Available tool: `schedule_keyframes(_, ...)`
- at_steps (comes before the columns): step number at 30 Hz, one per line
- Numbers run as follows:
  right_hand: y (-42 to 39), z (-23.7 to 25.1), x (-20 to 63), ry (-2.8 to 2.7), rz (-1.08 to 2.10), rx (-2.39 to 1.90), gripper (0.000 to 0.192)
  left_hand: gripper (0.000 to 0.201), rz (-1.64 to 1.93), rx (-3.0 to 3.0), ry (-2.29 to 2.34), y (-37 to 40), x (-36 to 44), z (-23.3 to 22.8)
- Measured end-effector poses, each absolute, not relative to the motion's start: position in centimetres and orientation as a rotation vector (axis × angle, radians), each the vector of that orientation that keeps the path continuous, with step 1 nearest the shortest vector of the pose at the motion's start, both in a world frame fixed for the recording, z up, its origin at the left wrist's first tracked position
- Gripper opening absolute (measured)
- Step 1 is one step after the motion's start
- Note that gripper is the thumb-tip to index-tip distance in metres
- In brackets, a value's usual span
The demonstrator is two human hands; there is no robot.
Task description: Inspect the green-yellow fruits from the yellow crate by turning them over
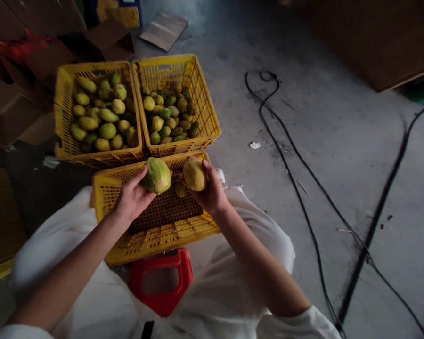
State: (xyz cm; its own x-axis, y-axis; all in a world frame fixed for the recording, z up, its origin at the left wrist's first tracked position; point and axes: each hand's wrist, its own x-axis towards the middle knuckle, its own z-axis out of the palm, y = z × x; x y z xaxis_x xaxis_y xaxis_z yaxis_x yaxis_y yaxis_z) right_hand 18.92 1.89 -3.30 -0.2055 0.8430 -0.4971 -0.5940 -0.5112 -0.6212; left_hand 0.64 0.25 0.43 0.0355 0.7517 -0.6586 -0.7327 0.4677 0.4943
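Left hand [134,195] grips a green fruit [157,175], right hand [214,192] a yellow one [195,173]; the near crate [162,238] seems to have one fruit [180,190] left, two far crates [205,109] lots.

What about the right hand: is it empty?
No, the right hand holds a yellowish fruit, while the left hand holds a greener fruit.

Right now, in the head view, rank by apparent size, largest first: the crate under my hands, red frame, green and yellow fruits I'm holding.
1. Crate
2. Red frame
3. Green fruit and yellow fruit: too alike to rank; the yellow one is partly covered.
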Motion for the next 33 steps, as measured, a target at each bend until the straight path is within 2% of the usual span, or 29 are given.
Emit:
schedule_keyframes(8,2.0,-3.3,19.2,-0.333,1.917,-1.047,0.047,0.032,1.113,0.108,1.02,-0.6,0.5,-0.9)
schedule_keyframes(14,2.4,-3.2,19.3,-0.357,1.908,-1.095,0.037,0.031,1.049,0.007,1.07,-0.1,0.4,-0.2)
schedule_keyframes(18,2.3,-3.3,19.2,-0.34,1.918,-1.065,0.043,0.034,1.068,-0.099,1.087,0.5,0.6,0.4)
schedule_keyframes(21,1.9,-3.1,19.1,-0.368,1.883,-1.079,0.044,0.028,1.13,-0.093,1.093,0.6,0.7,0.1)
schedule_keyframes(25,1.6,-2.8,19.0,-0.439,1.866,-1.067,0.049,0.039,1.168,0.021,1.101,0.6,1.0,-0.6)
schedule_keyframes(29,1.8,-3.1,18.9,-0.391,1.904,-1.036,0.052,0.023,1.161,0.025,1.147,0.6,1.4,-1.0)
schedule_keyframes(33,2.2,-3.7,18.7,-0.321,1.931,-1.095,0.046,0.011,1.088,-0.008,1.145,0.7,1.8,-1.1)
